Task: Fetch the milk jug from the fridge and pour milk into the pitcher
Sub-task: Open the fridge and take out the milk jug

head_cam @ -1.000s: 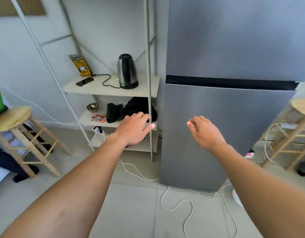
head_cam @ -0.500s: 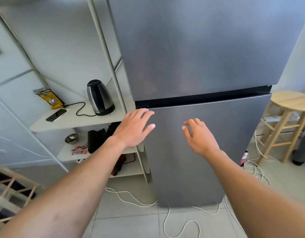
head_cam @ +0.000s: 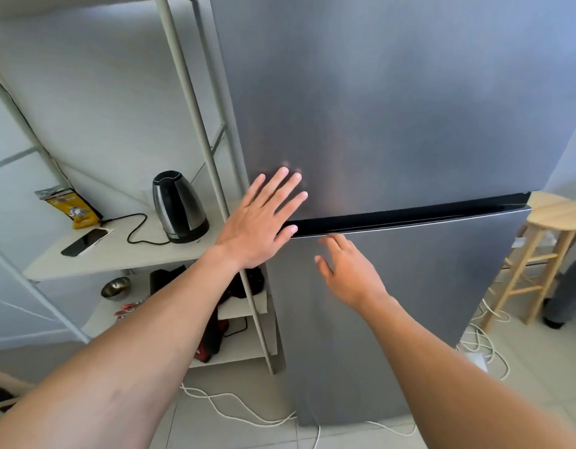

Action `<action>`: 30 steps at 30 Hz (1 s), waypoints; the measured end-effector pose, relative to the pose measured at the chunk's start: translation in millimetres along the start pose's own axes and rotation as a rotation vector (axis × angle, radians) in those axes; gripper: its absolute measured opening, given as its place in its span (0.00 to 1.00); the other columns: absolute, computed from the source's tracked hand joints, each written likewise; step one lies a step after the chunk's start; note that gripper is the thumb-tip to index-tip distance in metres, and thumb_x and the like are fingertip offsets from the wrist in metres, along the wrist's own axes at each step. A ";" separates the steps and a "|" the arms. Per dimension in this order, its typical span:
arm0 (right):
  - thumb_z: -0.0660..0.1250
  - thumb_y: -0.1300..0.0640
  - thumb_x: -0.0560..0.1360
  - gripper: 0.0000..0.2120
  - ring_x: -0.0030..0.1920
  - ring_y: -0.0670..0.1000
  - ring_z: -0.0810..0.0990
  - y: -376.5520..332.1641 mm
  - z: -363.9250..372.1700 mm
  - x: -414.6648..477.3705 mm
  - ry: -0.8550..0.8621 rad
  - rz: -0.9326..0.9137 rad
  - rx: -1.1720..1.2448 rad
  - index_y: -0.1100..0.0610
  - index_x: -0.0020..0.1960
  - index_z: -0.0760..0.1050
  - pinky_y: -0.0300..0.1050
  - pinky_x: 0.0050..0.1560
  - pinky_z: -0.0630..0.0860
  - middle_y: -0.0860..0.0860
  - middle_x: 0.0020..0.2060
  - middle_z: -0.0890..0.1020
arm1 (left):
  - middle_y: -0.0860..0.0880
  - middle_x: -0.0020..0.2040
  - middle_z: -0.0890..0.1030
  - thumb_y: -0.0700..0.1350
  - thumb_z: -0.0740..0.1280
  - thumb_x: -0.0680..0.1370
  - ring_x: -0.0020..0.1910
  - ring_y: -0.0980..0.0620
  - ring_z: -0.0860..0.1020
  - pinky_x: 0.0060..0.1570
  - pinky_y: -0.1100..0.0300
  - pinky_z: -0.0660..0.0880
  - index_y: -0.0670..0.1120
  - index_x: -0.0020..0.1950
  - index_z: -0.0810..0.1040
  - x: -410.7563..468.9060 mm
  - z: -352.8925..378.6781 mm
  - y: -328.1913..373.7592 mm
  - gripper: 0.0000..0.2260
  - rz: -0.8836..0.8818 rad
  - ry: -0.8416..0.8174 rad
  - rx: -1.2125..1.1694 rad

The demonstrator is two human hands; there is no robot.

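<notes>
A tall grey two-door fridge (head_cam: 410, 108) fills the upper right, both doors closed. A dark handle groove (head_cam: 410, 217) runs between the upper and lower door. My left hand (head_cam: 260, 222) is spread flat against the left edge of the upper door, just above the groove, holding nothing. My right hand (head_cam: 348, 270) hovers in front of the lower door (head_cam: 426, 303), just under the groove, fingers apart and empty. The milk jug and the pitcher are not in sight.
A metal shelf rack (head_cam: 196, 124) stands left of the fridge with a kettle (head_cam: 179, 205), a phone (head_cam: 84, 242), a yellow packet (head_cam: 69, 207) and a small bowl (head_cam: 116, 287). A wooden stool (head_cam: 546, 254) stands to the right. White cables (head_cam: 234, 403) trail over the tiled floor.
The view has closed in on the fridge. My left hand rose from the lower door's corner onto the upper door. My right hand moved up towards the handle groove.
</notes>
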State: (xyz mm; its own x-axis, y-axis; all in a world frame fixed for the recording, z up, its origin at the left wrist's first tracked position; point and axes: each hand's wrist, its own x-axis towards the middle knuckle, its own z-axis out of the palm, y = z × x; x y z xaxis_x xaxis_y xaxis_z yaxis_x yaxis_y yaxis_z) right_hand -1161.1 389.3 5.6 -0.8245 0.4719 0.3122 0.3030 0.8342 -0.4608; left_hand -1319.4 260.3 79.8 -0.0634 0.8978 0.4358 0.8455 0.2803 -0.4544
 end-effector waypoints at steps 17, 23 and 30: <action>0.71 0.55 0.74 0.17 0.58 0.58 0.77 -58.1 62.7 43.5 0.246 0.019 -0.307 0.61 0.61 0.77 0.52 0.65 0.74 0.54 0.54 0.80 | 0.48 0.79 0.64 0.53 0.58 0.83 0.78 0.44 0.62 0.76 0.44 0.56 0.50 0.79 0.64 48.4 50.0 -60.6 0.24 0.247 0.635 0.103; 0.74 0.58 0.72 0.11 0.50 0.58 0.78 -69.2 68.9 53.9 0.272 0.126 -0.270 0.61 0.50 0.76 0.51 0.51 0.80 0.55 0.45 0.78 | 0.48 0.77 0.67 0.51 0.60 0.80 0.77 0.46 0.64 0.76 0.46 0.58 0.51 0.77 0.67 52.7 56.7 -60.0 0.24 0.236 0.729 0.037; 0.63 0.52 0.80 0.13 0.58 0.55 0.73 -67.8 55.3 59.7 0.126 0.133 -0.281 0.60 0.59 0.74 0.45 0.57 0.71 0.54 0.54 0.77 | 0.49 0.77 0.66 0.50 0.60 0.81 0.77 0.46 0.64 0.76 0.47 0.58 0.51 0.78 0.66 51.8 57.4 -60.5 0.24 0.216 0.728 0.004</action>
State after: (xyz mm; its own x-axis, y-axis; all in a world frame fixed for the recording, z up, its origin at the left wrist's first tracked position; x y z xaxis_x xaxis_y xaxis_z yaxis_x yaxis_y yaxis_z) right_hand -1257.3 345.1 9.5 -0.7085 0.5990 0.3732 0.5384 0.8006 -0.2630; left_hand -1404.3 309.3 85.2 0.4706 0.4825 0.7387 0.7974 0.1259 -0.5902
